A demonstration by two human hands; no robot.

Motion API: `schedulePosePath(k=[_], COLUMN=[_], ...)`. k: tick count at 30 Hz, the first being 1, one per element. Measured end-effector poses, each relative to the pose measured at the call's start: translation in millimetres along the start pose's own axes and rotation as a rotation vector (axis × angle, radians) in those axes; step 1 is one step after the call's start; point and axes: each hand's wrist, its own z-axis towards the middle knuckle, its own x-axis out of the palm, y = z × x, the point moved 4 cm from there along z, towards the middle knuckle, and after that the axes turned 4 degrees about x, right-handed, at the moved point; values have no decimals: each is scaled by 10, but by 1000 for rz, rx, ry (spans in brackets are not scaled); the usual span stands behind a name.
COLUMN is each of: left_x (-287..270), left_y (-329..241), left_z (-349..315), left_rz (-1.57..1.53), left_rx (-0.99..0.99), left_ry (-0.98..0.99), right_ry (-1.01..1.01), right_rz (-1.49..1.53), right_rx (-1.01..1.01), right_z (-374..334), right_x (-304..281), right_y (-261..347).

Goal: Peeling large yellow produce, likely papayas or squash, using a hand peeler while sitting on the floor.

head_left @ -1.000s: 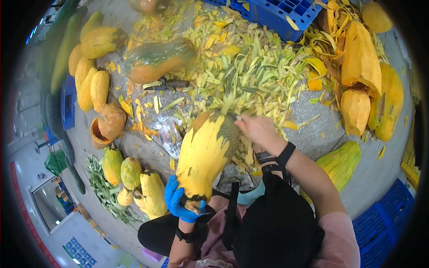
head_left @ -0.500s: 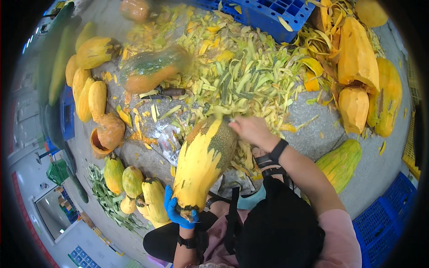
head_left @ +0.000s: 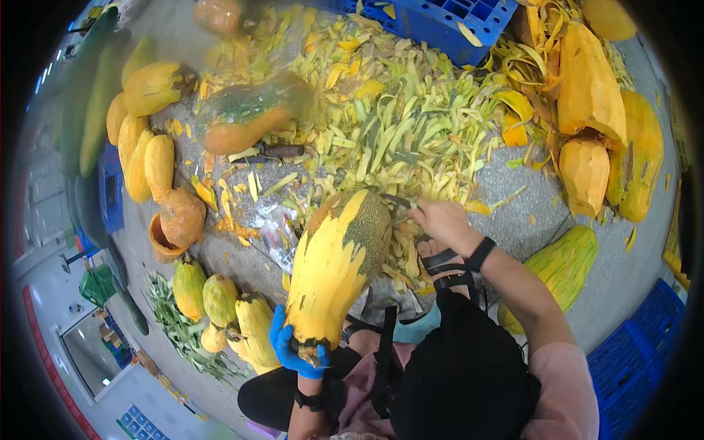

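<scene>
Left hand [head_left: 295, 346], gloved in blue, grips the near end of a partly peeled squash [head_left: 330, 271], held slanting in front of the person. Right hand [head_left: 442, 222], bare, is closed on a dark tool [head_left: 397, 200] at the squash's far end; tool type cannot be told. Peelings [head_left: 411, 132] litter the floor [head_left: 539, 180] beyond. A green-yellow gourd [head_left: 561, 268] lies right.

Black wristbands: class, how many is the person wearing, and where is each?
2: one black wristband at the wrist of the gloved left hand, and another at the wrist of the bare right hand.
</scene>
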Motion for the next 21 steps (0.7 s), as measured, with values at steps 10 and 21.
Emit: schedulePosePath(k=[10,21], left_x=[-17,-44], left_y=[-55,38], left_z=[65,-53], left_rz=[37,-7], left_rx=[-35,-5], left_ry=[-16,-50], right_ry=[-17,-34], right_rz=[250,252], right_rx=[-202,-195], right_z=[-165,-247], right_x=[-154,-179], right_y=[724,633])
